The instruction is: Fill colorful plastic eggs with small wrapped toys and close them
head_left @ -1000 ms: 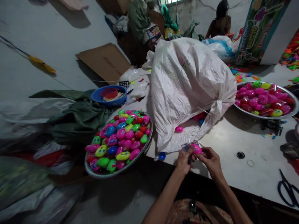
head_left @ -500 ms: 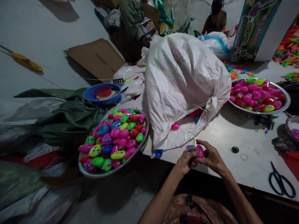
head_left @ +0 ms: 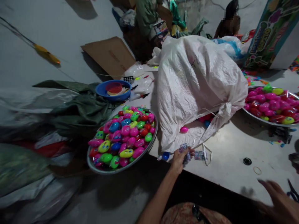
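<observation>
Possibly the printed wrappers (head_left: pixel 187 157) pinched in the left hand (head_left: pixel 178 160) at the front edge of the bench (head_left: pixel 224 166) slip off if that grip loosens, while the blurred right hand (head_left: pixel 277 196), fingers extended and seemingly empty, could knock the nearby scissors (head_left: pixel 291 188).

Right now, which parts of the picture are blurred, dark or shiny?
In the head view, the right hand looks blurred, the left hand clearer; bags at the left edge smear; under the table it is dark; soft glare lies on its top.
</observation>
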The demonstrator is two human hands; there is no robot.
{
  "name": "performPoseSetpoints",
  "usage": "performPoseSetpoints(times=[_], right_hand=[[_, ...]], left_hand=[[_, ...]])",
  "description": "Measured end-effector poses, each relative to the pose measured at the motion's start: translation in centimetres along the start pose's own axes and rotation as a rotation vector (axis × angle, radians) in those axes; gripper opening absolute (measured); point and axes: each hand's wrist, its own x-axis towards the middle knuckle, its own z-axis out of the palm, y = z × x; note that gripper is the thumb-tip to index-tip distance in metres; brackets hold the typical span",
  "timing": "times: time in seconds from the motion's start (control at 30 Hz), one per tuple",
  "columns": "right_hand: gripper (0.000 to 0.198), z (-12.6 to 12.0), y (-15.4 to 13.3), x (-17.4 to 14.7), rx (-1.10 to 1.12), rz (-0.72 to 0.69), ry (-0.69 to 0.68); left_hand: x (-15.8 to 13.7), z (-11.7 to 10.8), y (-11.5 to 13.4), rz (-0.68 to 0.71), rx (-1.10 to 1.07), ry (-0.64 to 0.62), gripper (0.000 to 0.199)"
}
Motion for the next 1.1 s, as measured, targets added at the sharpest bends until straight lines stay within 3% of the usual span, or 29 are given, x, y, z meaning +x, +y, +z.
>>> performPoseSetpoints(times=[0.13,0.2,0.27,0.33,0.43,0.57,0.63,0.77,0.9,1.1], right_hand=[[0.030,3.6,-14.8,11.7,0.463,-0.319,-0.112],[0.023,6.3,-22.3,16.3,0.396,-0.375,-0.132],[0.021,8.6,-27.2,18.9,0.359,-0.390,-0.151],[0.022,10.0,-29.1,19.8,0.364,-0.381,-0.165],[0.027,10.4,-27.4,19.5,0.403,-0.340,-0.178],[0.021,8.6,-22.3,17.3,0.507,-0.281,-0.230],[0.025,7.6,-20.2,15.5,0.757,-0.247,-0.359],[0.023,6.7,-18.3,12.6,1.517,-0.046,-0.665],[0.024,6.6,-17.9,12.2,1.658,0.142,-0.614],[0.033,6.1,-17.0,11.4,1.698,0.159,-0.544]], left_hand=[[0.1,-0.7,0.7,0.084,0.061,0.078,0.036],[0.1,-1.0,0.9,0.103,0.070,0.091,0.038],[0.2,-1.3,1.0,0.112,0.067,0.118,0.039],[0.3,-1.8,1.1,0.104,0.085,0.157,0.039],[0.7,-2.3,0.9,0.089,0.133,0.203,0.039],[0.9,-1.6,0.4,0.099,0.133,0.149,0.033],[0.9,-0.7,0.1,0.100,0.111,0.106,0.031],[0.5,1.1,-0.4,0.115,0.121,0.017,0.030],[0.5,1.8,-1.1,0.096,0.118,-0.005,0.033],[0.8,1.9,-1.9,0.141,0.173,0.137,0.033]])
